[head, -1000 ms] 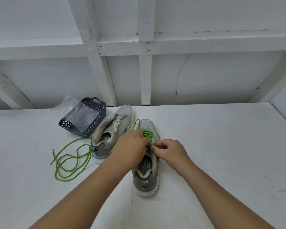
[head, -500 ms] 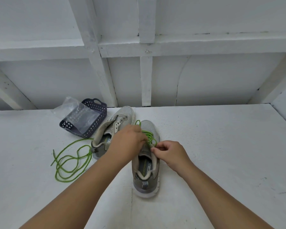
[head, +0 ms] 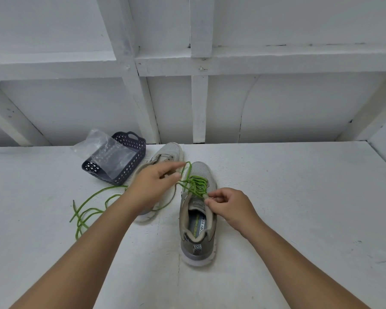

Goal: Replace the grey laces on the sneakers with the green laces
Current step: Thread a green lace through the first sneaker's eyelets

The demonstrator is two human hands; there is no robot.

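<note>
While the white painted tabletop (head: 288, 197) carries everything, your grey mesh sneaker with green lacing (head: 197, 210) stands at its middle, heel toward you, and the second grey sneaker (head: 167, 156) lies just left, partly behind your arm. Beyond sits a dark perforated plastic basket (head: 129, 168) under a clear plastic bag (head: 103, 150). Your left hand (head: 152, 186) pinches one green lace end (head: 187, 169), raised; your right hand (head: 230, 207) pinches the lace at the top eyelets (fingers curled). A loose green lace (head: 87, 210) sprawls left.
</note>
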